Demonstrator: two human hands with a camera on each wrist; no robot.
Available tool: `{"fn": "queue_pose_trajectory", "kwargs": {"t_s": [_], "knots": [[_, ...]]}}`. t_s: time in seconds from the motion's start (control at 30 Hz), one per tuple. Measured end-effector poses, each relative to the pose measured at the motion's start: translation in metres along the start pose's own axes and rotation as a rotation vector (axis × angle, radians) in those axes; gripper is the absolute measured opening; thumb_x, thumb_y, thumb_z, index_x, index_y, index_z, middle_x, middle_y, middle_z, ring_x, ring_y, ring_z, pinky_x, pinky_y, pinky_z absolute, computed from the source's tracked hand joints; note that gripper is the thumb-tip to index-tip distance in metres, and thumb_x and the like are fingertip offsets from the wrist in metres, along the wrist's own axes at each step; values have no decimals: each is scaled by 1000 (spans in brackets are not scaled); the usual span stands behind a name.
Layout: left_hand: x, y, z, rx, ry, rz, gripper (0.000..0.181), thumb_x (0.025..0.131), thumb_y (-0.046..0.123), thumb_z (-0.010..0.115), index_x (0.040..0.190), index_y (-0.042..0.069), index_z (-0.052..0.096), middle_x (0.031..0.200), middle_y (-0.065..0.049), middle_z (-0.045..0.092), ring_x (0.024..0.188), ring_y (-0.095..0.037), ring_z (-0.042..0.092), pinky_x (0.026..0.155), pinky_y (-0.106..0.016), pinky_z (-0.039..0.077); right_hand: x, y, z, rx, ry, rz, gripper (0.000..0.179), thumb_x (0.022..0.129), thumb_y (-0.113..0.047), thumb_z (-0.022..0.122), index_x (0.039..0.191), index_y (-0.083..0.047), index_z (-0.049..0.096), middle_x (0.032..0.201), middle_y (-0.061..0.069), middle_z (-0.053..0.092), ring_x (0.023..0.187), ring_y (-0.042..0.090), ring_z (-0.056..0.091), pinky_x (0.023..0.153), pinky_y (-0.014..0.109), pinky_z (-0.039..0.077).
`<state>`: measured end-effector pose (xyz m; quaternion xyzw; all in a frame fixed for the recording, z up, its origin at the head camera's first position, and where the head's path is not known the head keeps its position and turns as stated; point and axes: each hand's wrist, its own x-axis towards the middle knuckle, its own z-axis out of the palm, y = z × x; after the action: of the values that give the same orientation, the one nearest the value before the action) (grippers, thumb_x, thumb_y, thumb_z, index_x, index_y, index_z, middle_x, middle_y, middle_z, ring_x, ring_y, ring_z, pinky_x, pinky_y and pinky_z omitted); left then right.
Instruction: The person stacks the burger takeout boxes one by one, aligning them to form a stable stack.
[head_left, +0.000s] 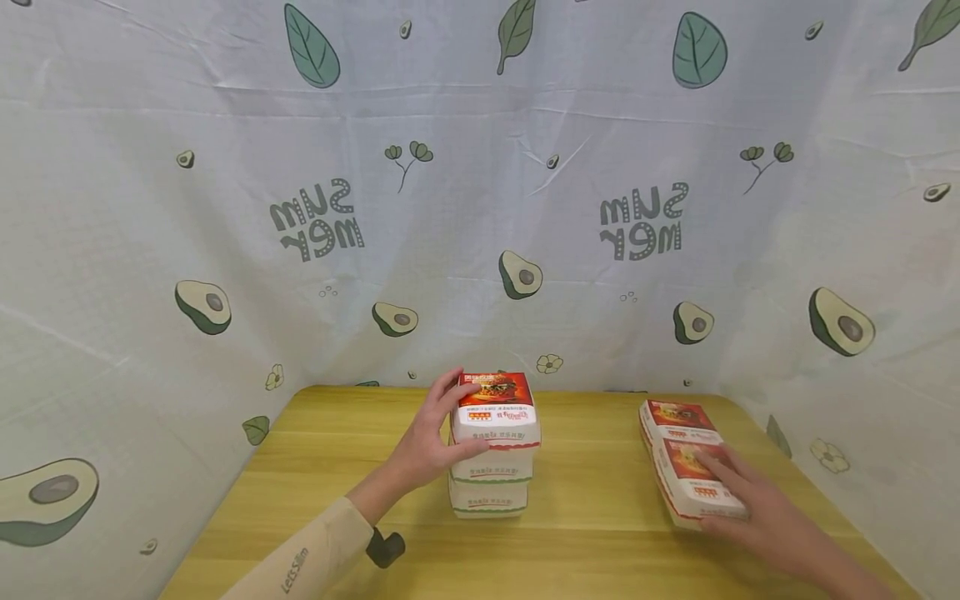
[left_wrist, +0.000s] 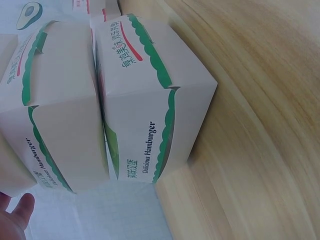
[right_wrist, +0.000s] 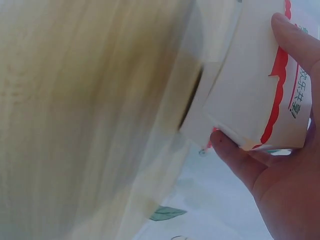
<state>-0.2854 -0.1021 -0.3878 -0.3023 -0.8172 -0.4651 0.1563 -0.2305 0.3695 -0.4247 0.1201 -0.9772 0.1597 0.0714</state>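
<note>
Three hamburger boxes stand stacked near the table's middle. The top hamburger box (head_left: 504, 421) has a red burger picture and red trim; my left hand (head_left: 427, 437) grips it from the left side, thumb toward its front. Under it are a green-trimmed middle box (head_left: 502, 468) and a green-trimmed bottom box (left_wrist: 145, 115). On the right, my right hand (head_left: 761, 517) holds a red-trimmed hamburger box (head_left: 697, 475) by its right side, fingers over the lid. In the right wrist view this held box looks raised and tilted. Just behind it sits another red-trimmed box (head_left: 675, 417).
The boxes are on a wood-grain table (head_left: 592, 492). Behind and around it hangs a white curtain (head_left: 465, 192) printed with avocados and leaves. A dark device (head_left: 386, 550) is strapped at my left wrist.
</note>
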Motion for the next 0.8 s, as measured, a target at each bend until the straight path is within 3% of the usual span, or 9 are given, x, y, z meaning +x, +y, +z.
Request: {"fn": "queue_pose_trajectory", "kwargs": {"t_s": [0.27,0.53,0.8], "knots": [[-4,31,-11,-26,-11,4,66,78,26,73,136,18,43,151,-1,16,131,-29,29,97,-57,34,4,-13,-9,-6,36,-45,93,70,-62,66,147,-30,24,151,19,16,116,46,35,77,64,39],[-4,33,-12,-33,-11,17,65,78,25,73,136,16,43,151,-3,16,130,-30,30,96,-59,33,10,-33,-23,25,121,-161,90,70,-50,73,145,-30,29,151,14,20,118,42,37,80,56,38],[-6,33,-12,-41,-5,12,67,78,25,74,136,15,42,150,-2,17,131,-30,30,97,-58,32,23,-58,-38,1,107,-180,89,71,-55,70,145,-34,25,152,12,19,117,37,37,78,51,42]]}}
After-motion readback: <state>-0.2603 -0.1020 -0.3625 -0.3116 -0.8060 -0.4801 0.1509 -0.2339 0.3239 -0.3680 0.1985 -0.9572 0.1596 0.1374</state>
